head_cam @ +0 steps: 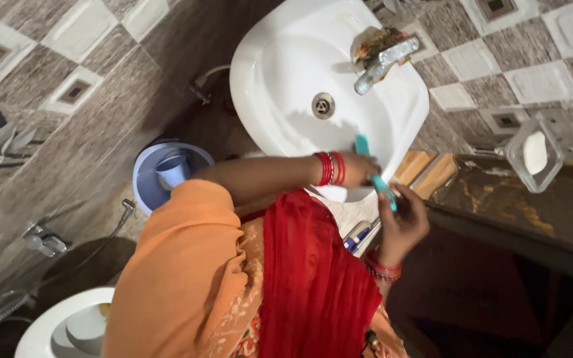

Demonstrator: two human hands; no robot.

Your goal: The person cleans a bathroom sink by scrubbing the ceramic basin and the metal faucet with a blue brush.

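The white sink [280, 73] filled the top of the view, its steel tap [382, 63] at the back rim. A dark counter [499, 199] ran off to the right, with a clear soap dish [533, 154] at its far edge. On the floor to the left stood a pale blue bucket [144, 179] with a mug [172, 171] inside it, and a toilet [48, 325] showed in the lower left corner.

Both hands met at the sink's front edge, over its rim. The left hand [359, 169], red bangles [331, 168] at its wrist, was clenched around the middle of a slim teal brush [384, 191]. One end of it stuck out above the fist towards the basin. The right hand [406, 222] stood just below, with its fingertips pinched on the lower end. Whether that end carried bristles could not be made out.

The brush looked light and stiff, a narrow plastic stick that would not bend under a normal grip. Near a basin it was likely wet, so the smooth handle could slip or twist between the fingers. A full wrap around the middle, as the left hand had, seemed the surest hold. The fingertip pinch at the end would steer it but would hold it less firmly.
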